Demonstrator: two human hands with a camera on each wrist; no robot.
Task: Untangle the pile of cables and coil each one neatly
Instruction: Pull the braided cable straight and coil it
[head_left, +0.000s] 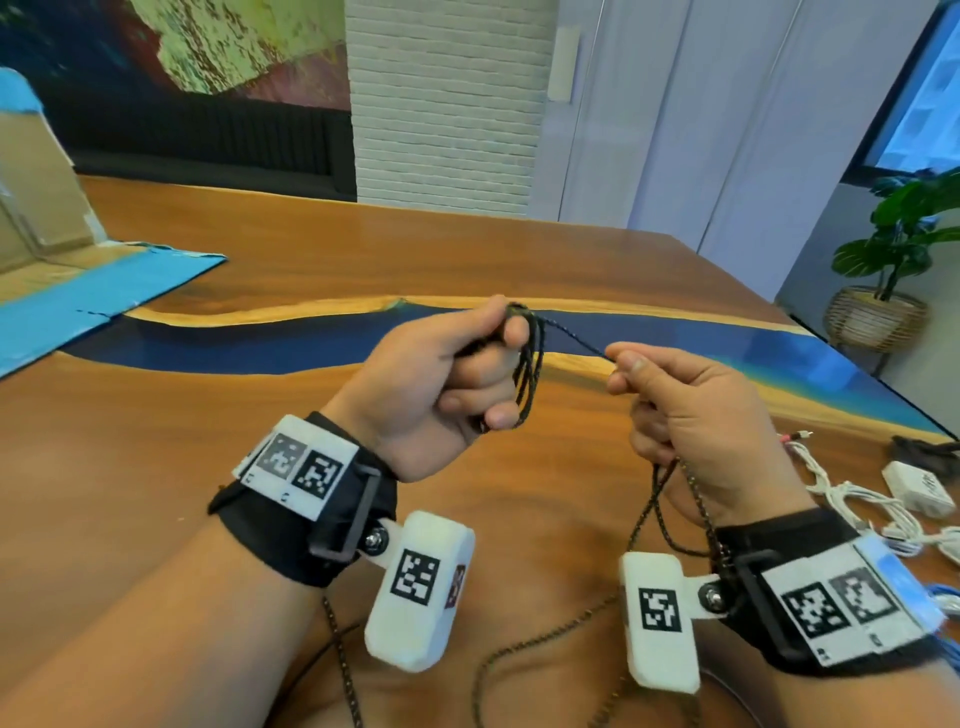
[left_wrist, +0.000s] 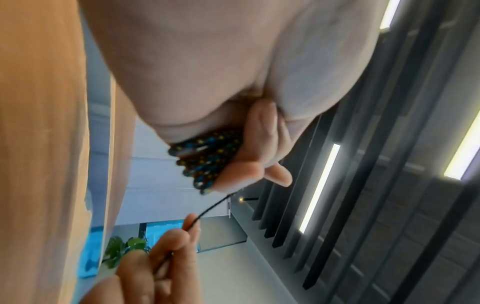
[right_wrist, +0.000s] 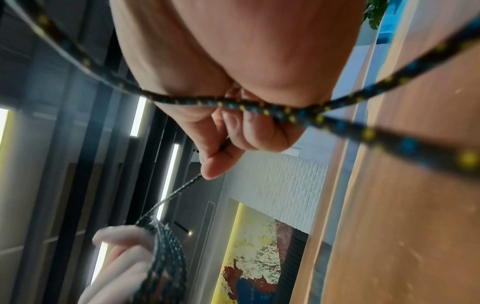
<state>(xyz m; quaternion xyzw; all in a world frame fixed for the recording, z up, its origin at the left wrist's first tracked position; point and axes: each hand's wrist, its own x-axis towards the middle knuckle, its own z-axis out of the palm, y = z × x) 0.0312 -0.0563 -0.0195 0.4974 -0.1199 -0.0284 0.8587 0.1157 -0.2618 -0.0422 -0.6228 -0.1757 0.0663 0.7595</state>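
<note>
Head view: The left hand (head_left: 441, 384) is held above the wooden bench (head_left: 208, 441), fingers curled around several loops of a black braided cable (head_left: 530, 374) with yellow and blue flecks. The loops hang from the thumb and forefinger down past the little finger. From the top of the coil, a single taut strand runs toward 4 o'clock to the right hand (head_left: 696, 421), which pinches it between thumb and forefinger. The remaining cable drops below the right palm, passes the wrist-mounted camera and trails over the bench toward 6 o'clock. At 3 o'clock on the bench lie white cables (head_left: 862, 514) and a white charger (head_left: 917, 488). An opened cardboard box (head_left: 47, 208) with blue flaps sits at 10 o'clock.

Left wrist view: The left hand (left_wrist: 233, 102) clamps the stacked cable loops (left_wrist: 207, 158) against the palm. One strand leads toward 7 o'clock to the fingers of the right hand (left_wrist: 166, 253).

Right wrist view: The right hand (right_wrist: 241, 92) pinches the strand (right_wrist: 179, 191), which runs toward 7 o'clock to the coil in the left hand (right_wrist: 124, 263). Slack cable crosses in front of the palm, blurred.
</note>
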